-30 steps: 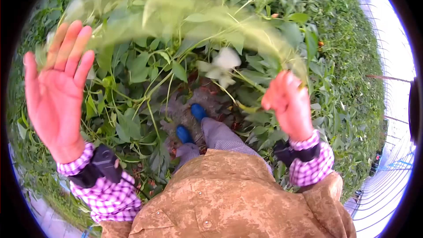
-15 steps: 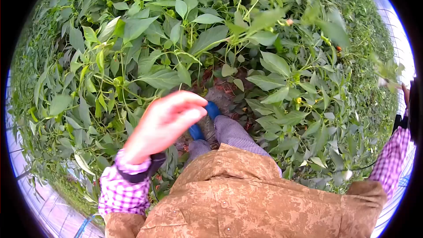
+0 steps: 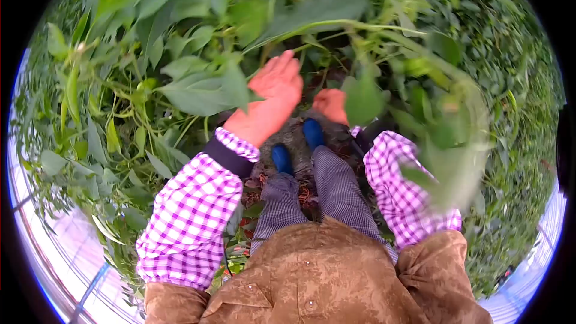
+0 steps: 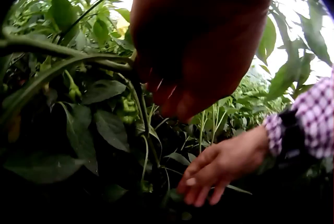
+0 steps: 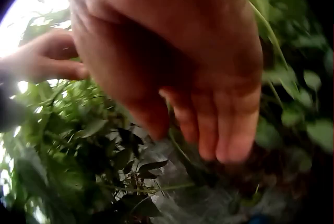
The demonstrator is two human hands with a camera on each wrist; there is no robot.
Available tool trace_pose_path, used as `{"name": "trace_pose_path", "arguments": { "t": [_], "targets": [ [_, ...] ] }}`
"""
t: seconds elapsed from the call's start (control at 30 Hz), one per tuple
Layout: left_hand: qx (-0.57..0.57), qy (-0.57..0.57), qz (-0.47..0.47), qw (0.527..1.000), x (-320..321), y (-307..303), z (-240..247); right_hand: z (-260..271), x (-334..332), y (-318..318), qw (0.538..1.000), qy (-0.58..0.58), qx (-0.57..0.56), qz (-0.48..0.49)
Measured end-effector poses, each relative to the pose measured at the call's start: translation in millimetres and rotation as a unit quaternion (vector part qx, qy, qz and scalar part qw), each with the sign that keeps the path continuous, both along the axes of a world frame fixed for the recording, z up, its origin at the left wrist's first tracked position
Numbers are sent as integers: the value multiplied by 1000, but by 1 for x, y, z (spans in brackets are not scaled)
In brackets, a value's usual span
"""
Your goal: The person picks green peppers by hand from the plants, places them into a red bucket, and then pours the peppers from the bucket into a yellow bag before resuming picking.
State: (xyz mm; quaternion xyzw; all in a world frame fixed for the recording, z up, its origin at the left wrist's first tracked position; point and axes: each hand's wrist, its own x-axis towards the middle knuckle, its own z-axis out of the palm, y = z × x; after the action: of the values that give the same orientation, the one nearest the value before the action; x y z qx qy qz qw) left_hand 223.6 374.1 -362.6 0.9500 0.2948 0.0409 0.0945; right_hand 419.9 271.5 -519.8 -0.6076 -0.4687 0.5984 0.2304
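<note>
My left hand [image 3: 273, 99] reaches into the leafy pepper plants, its fingers extended and pointing forward. A large green leaf [image 3: 198, 93] overlaps its wrist side in the head view. In the left wrist view a thick green stem [image 4: 57, 49] runs right up to that hand's edge, beside the fingers. Lower down, my right hand [image 3: 331, 105] reaches between the plants, partly hidden by a hanging leaf [image 3: 365, 97]. The right wrist view shows its straight fingers [image 5: 229, 130] pointing down, with nothing in the palm.
A blurred leafy branch [image 3: 459, 156] hangs over the right forearm. Long green peppers [image 3: 72, 93] hang at the left. Blue shoes [image 3: 312, 133] stand on the narrow ground strip between dense plants. Pale sheeting [image 3: 66, 252] shows at the lower left edge.
The right hand has come from the far right to the middle, low among the plants. The left hand has moved forward and right, its fingers straighter. A leafy branch now swings over the right sleeve.
</note>
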Motion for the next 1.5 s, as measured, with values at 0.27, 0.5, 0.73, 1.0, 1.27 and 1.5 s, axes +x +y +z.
{"name": "trace_pose_path", "arguments": {
  "t": [0.27, 0.5, 0.73, 1.0, 1.27, 1.5],
  "targets": [
    [-296, -280, 90, 909, 18, 0, 19, -101, 33, 18, 925, 32, -95, -366],
    [-328, -375, 56, 865, 33, 10, 28, -94, -30, 125, 979, -58, 15, -195],
    [-383, -388, 6, 838, 21, 13, 21, -66, -94, 100, 953, -252, 160, -38],
    [-373, -354, 59, 856, 33, 6, 35, -108, 3, 95, 947, -271, 15, -174],
    [-439, -457, 75, 770, 21, 5, 46, -21, 23, 41, 958, -66, -44, -277],
    [-549, -343, 130, 751, 35, -2, 50, 146, 46, -29, 975, 6, 16, -223]
  ]
}}
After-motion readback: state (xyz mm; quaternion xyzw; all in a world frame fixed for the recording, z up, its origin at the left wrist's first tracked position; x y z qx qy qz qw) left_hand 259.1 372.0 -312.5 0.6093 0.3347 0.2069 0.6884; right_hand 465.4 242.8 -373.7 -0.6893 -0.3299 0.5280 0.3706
